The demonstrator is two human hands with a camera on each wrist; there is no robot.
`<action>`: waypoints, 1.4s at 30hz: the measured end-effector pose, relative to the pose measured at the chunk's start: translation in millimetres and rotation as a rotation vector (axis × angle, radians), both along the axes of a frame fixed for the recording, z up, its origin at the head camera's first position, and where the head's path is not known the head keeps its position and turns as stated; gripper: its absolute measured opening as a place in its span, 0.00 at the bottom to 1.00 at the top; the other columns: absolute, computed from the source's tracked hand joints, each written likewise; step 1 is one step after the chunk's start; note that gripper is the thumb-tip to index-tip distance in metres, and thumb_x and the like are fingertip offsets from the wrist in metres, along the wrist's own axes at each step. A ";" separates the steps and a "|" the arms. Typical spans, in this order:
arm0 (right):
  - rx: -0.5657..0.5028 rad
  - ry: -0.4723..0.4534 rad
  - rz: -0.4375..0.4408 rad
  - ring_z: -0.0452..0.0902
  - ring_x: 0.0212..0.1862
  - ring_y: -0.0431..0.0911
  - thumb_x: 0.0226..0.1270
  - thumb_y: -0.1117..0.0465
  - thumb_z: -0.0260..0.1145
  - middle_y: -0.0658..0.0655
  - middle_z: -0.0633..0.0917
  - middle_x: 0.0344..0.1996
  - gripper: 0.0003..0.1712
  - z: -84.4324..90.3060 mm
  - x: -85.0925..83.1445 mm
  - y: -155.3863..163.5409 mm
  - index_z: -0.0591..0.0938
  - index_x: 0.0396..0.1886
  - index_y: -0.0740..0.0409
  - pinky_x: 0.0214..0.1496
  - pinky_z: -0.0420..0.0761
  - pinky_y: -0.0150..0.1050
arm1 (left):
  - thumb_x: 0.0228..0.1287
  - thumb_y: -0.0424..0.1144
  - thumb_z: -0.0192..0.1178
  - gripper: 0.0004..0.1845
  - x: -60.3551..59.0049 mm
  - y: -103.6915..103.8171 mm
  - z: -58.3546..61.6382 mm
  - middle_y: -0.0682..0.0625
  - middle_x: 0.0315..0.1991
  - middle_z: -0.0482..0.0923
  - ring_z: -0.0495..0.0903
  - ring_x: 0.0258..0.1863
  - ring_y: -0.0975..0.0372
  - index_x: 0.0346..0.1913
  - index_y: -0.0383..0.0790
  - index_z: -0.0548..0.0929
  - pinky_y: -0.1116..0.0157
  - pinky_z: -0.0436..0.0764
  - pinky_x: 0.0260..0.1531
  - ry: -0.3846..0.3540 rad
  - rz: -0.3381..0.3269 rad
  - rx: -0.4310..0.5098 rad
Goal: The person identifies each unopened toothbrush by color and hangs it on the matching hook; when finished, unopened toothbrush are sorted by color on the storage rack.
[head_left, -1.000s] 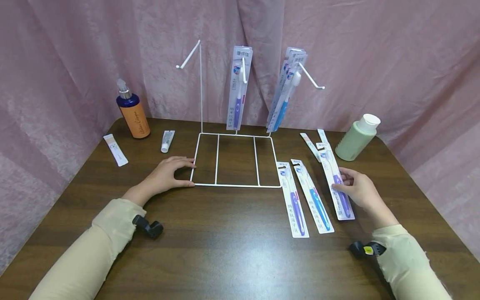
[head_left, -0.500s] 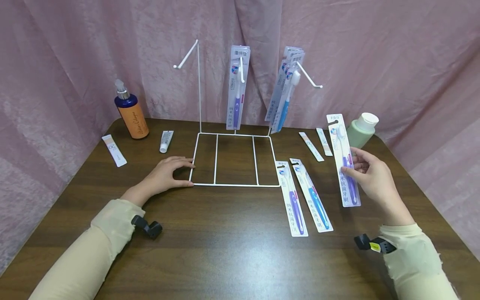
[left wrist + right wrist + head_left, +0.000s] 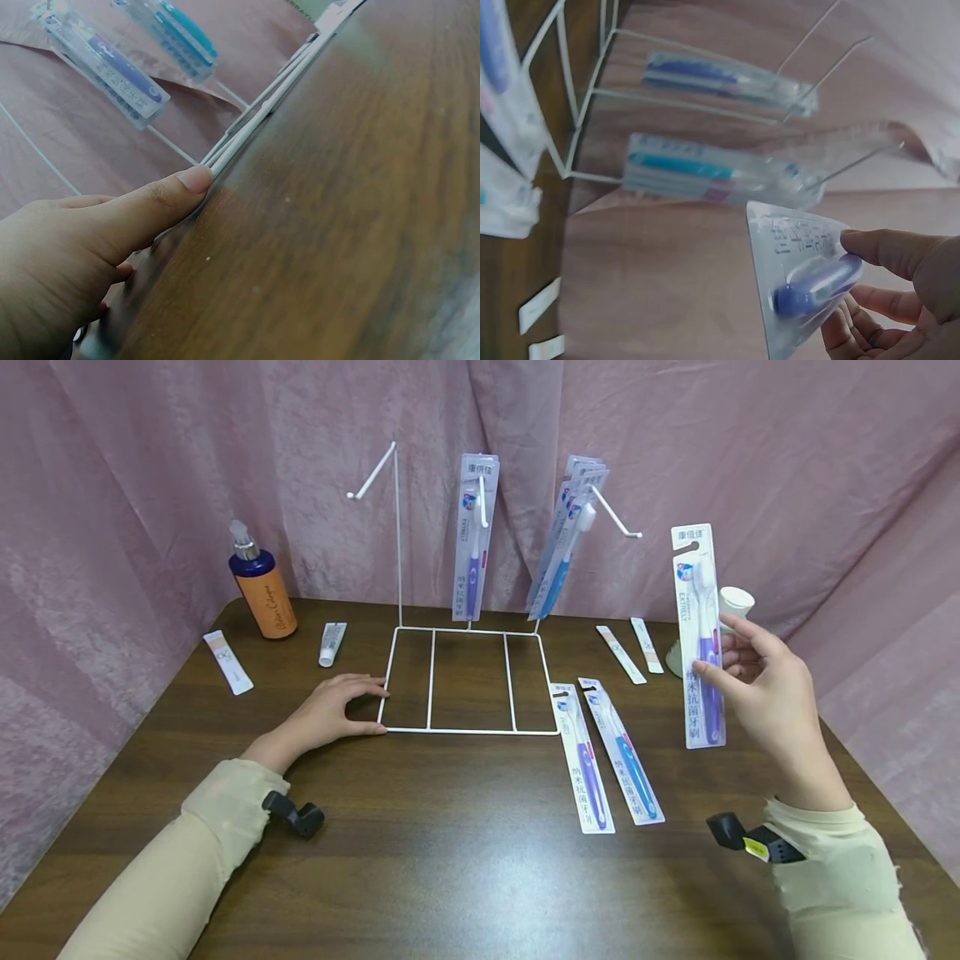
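My right hand [image 3: 776,693] pinches a packaged purple toothbrush [image 3: 703,643] between thumb and fingers, upright above the table's right side. In the right wrist view the lower end of that toothbrush pack [image 3: 795,277] shows by the thumb. My left hand [image 3: 326,714] touches the left front corner of a white wire display rack [image 3: 472,730], thumb tip at the corner and fingertips along the side bar. The thumb [image 3: 169,199] meets the wire in the left wrist view. Toothbrush packs hang on the rack's middle hook [image 3: 482,502] and right hook [image 3: 617,512]; the left hook [image 3: 372,472] holds none.
Two toothbrush packs, one purple [image 3: 583,760] and one blue [image 3: 622,752], lie right of the rack. Two slim sachets [image 3: 621,654] lie behind them. A green bottle [image 3: 737,602] stands partly hidden by my right hand. Leftward are an orange bottle [image 3: 266,597], a small tube [image 3: 332,644] and a sachet [image 3: 228,662].
My right hand has lifted the purple toothbrush pack off the table, up and slightly right, and turned it upright. My left hand stays at the rack corner.
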State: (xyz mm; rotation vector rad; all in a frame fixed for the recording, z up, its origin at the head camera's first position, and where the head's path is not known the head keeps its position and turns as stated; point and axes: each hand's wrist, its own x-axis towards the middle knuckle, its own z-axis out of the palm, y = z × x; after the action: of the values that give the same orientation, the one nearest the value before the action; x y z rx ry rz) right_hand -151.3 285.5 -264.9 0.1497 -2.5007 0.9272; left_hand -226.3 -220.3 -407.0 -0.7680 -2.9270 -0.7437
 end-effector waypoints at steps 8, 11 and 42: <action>-0.119 0.171 0.000 0.71 0.36 0.28 0.53 0.72 0.72 0.33 0.74 0.37 0.36 15.8 11.2 -35.3 0.75 0.64 0.56 0.39 0.72 0.13 | 0.51 0.51 0.72 0.30 -1.1 -0.2 -1.4 0.45 0.67 0.71 0.63 0.69 0.45 0.57 0.43 0.80 0.38 0.56 0.67 0.027 -0.003 0.003; -0.145 0.222 0.036 0.72 0.38 0.29 0.53 0.73 0.72 0.33 0.74 0.38 0.36 17.9 14.1 -49.9 0.75 0.64 0.55 0.40 0.72 0.14 | 0.51 0.51 0.72 0.31 -1.1 -0.3 -1.0 0.45 0.67 0.71 0.63 0.69 0.45 0.57 0.43 0.80 0.39 0.56 0.67 0.024 -0.004 0.004; -0.196 0.245 0.332 0.75 0.39 0.45 0.54 0.68 0.73 0.63 0.79 0.41 0.34 -4.9 -31.8 -155.3 0.75 0.62 0.62 0.40 0.75 0.21 | 0.50 0.50 0.73 0.30 -1.4 1.1 -1.2 0.45 0.67 0.72 0.64 0.69 0.45 0.56 0.43 0.80 0.40 0.58 0.67 0.046 -0.008 0.016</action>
State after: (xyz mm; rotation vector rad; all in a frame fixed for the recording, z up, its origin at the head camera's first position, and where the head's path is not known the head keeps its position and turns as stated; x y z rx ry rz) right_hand -183.1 130.2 -269.8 0.5915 -2.1811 1.1997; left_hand -227.8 -219.2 -408.2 -0.7854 -2.8757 -0.7387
